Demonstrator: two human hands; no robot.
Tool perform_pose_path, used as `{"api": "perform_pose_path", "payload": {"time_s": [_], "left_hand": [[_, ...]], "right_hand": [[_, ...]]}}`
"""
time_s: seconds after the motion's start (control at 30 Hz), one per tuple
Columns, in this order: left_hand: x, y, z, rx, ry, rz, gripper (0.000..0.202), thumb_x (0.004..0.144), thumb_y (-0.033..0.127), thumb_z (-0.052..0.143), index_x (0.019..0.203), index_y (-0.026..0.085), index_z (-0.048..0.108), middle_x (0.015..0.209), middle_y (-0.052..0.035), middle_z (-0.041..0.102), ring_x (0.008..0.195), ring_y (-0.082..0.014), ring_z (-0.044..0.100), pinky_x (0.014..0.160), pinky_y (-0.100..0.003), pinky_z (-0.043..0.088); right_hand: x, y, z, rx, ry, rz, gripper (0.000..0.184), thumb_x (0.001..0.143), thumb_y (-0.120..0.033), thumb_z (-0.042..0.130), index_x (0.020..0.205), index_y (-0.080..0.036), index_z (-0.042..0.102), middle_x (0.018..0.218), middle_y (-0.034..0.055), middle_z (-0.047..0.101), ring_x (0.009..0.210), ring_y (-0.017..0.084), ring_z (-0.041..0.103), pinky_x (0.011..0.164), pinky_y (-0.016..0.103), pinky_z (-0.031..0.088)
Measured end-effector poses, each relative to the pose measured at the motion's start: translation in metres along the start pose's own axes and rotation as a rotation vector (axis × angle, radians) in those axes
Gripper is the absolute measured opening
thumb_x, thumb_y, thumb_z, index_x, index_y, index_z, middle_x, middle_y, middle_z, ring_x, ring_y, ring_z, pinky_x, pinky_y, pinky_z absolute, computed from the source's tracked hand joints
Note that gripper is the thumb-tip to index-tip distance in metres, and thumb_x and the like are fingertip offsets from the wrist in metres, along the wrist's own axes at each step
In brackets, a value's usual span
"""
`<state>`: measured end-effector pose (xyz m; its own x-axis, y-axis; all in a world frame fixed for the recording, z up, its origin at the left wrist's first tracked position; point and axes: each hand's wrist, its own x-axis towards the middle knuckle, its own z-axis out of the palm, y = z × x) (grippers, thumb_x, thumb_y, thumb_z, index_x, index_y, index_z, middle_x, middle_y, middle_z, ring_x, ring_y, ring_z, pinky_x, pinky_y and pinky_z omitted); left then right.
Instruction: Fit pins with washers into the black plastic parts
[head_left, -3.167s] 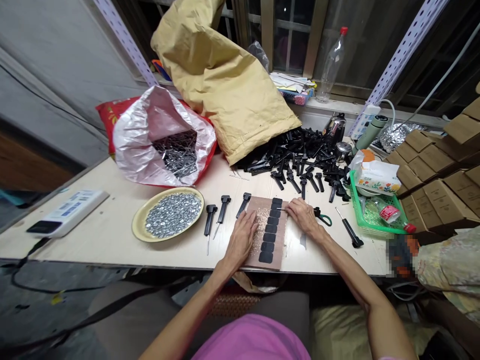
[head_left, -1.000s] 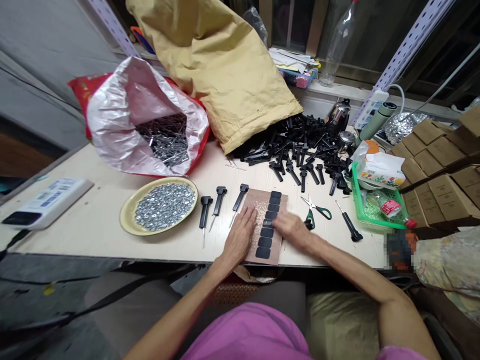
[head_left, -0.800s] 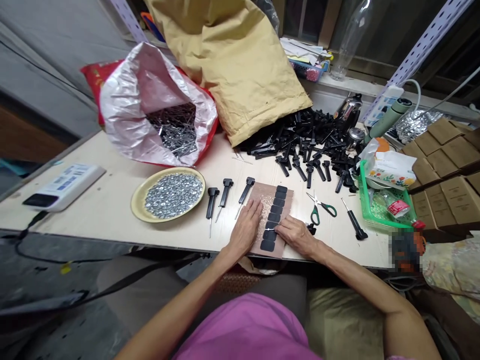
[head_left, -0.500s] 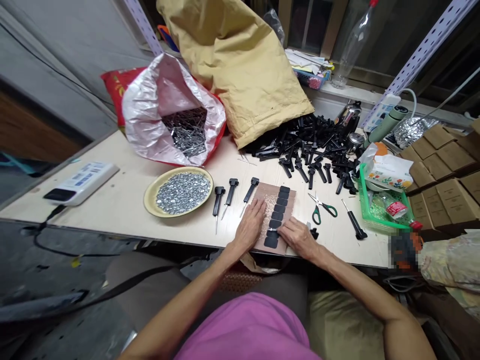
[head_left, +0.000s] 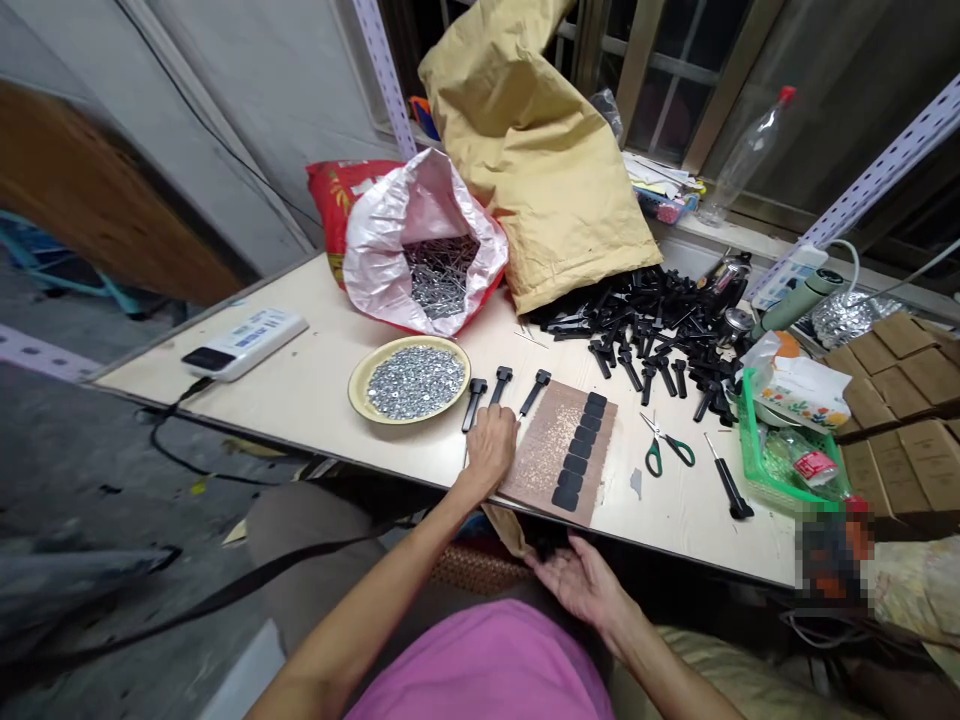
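Note:
My left hand (head_left: pixel 491 447) rests on the table, left of a brown board (head_left: pixel 534 455), its fingers bent down at the metal ends of small black-handled tools. Two of these, a left tool (head_left: pixel 474 402) and a middle tool (head_left: pixel 502 382), lie at its fingertips; whether it grips one is hidden. A third tool (head_left: pixel 535 390) lies behind the board. A row of black pads (head_left: pixel 580 441) runs down the board's right side. Below the table's front edge, my right hand (head_left: pixel 581 580) is palm up with fingers apart, beside a tan bag edge (head_left: pixel 506 528).
A dish of metal washers (head_left: pixel 416 383) stands left, before a red sack (head_left: pixel 352 240) of metal rods. Black handles (head_left: pixel 637 335) are heaped by a large paper bag (head_left: pixel 540 180). Scissors (head_left: pixel 664 445), another tool (head_left: pixel 729 482) and a green basket (head_left: pixel 795 490) are right.
My left hand has moved left off the board to the tools. My right hand has left the pads and dropped below the table edge, opening. The black part beside it is gone from the table.

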<state>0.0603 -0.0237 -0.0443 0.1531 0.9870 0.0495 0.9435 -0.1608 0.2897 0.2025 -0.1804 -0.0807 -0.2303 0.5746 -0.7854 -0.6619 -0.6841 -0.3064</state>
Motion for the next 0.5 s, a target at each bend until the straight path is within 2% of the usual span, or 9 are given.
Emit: {"api": "perform_pose_path", "payload": {"time_s": [0.07,0.1,0.13,0.2,0.3,0.37,0.4,0.43,0.5], "left_hand": [[0.003,0.001,-0.004,-0.027,-0.019,-0.036,0.022,0.09,0.018,0.04,0.093,0.012,0.061,0.096,-0.0148,0.061,0.096,-0.0279,0.056,0.069,-0.034,0.045],[0.003,-0.001,-0.007,-0.05,-0.012,-0.072,0.023,0.091,0.018,0.039,0.094,0.012,0.06,0.096,-0.0151,0.061,0.096,-0.0278,0.057,0.068,-0.034,0.044],[0.002,-0.003,-0.011,-0.08,0.004,-0.108,0.023,0.091,0.019,0.038,0.095,0.012,0.06,0.096,-0.0152,0.061,0.094,-0.0277,0.057,0.067,-0.034,0.044],[-0.004,-0.009,-0.022,-0.159,0.048,-0.141,0.023,0.091,0.022,0.037,0.095,0.013,0.058,0.095,-0.0139,0.061,0.09,-0.0265,0.059,0.065,-0.033,0.044],[-0.021,-0.016,-0.042,-0.346,0.058,-0.031,0.021,0.091,0.024,0.038,0.089,0.018,0.057,0.089,-0.0083,0.062,0.082,-0.0218,0.06,0.067,-0.03,0.044],[-0.033,-0.018,-0.053,-0.516,-0.029,0.113,0.019,0.089,0.026,0.04,0.083,0.02,0.057,0.082,-0.0041,0.062,0.076,-0.0179,0.059,0.068,-0.028,0.044],[-0.038,-0.019,-0.057,-0.605,-0.093,0.177,0.019,0.088,0.027,0.042,0.08,0.019,0.057,0.079,-0.0025,0.062,0.072,-0.0164,0.058,0.067,-0.026,0.045],[-0.04,-0.02,-0.06,-0.683,-0.156,0.224,0.02,0.088,0.028,0.042,0.077,0.019,0.058,0.075,-0.0014,0.062,0.068,-0.0153,0.057,0.065,-0.026,0.045],[-0.039,-0.026,-0.064,-0.773,-0.211,0.228,0.026,0.088,0.031,0.041,0.076,0.018,0.06,0.07,-0.0009,0.062,0.064,-0.0148,0.056,0.063,-0.025,0.046]], "right_hand": [[-0.012,0.004,0.007,-0.137,-0.073,0.03,0.037,0.081,-0.045,0.063,0.085,-0.008,0.059,0.091,0.0151,0.067,0.089,0.019,0.068,0.086,0.03,0.051],[-0.02,0.006,0.01,-0.286,-0.129,-0.023,0.042,0.082,-0.048,0.061,0.09,-0.007,0.061,0.094,0.0166,0.067,0.089,0.02,0.069,0.085,0.032,0.052],[-0.03,0.007,0.014,-0.47,-0.186,-0.15,0.044,0.084,-0.05,0.057,0.094,-0.007,0.063,0.095,0.017,0.068,0.088,0.021,0.069,0.083,0.035,0.053],[-0.045,0.0,0.023,-0.812,-0.255,-0.489,0.039,0.089,-0.047,0.052,0.099,-0.012,0.067,0.1,0.0149,0.069,0.092,0.022,0.067,0.084,0.04,0.052],[-0.049,-0.03,0.042,-1.29,-0.201,-1.176,0.024,0.092,-0.03,0.051,0.107,-0.024,0.068,0.111,0.0078,0.068,0.114,0.023,0.057,0.103,0.045,0.038],[-0.039,-0.056,0.058,-1.632,-0.095,-1.698,0.03,0.092,-0.019,0.05,0.118,-0.027,0.063,0.115,0.0056,0.067,0.121,0.024,0.051,0.108,0.049,0.028],[-0.032,-0.067,0.067,-1.781,-0.048,-1.924,0.033,0.092,-0.015,0.048,0.121,-0.026,0.061,0.112,0.0056,0.068,0.118,0.023,0.053,0.107,0.049,0.029],[-0.026,-0.077,0.076,-1.883,-0.023,-2.075,0.034,0.092,-0.012,0.046,0.122,-0.023,0.06,0.109,0.0059,0.069,0.11,0.022,0.057,0.105,0.047,0.032],[-0.014,-0.09,0.09,-1.991,-0.014,-2.225,0.032,0.092,-0.009,0.044,0.117,-0.019,0.062,0.099,0.0064,0.072,0.089,0.017,0.063,0.092,0.037,0.043]]}}
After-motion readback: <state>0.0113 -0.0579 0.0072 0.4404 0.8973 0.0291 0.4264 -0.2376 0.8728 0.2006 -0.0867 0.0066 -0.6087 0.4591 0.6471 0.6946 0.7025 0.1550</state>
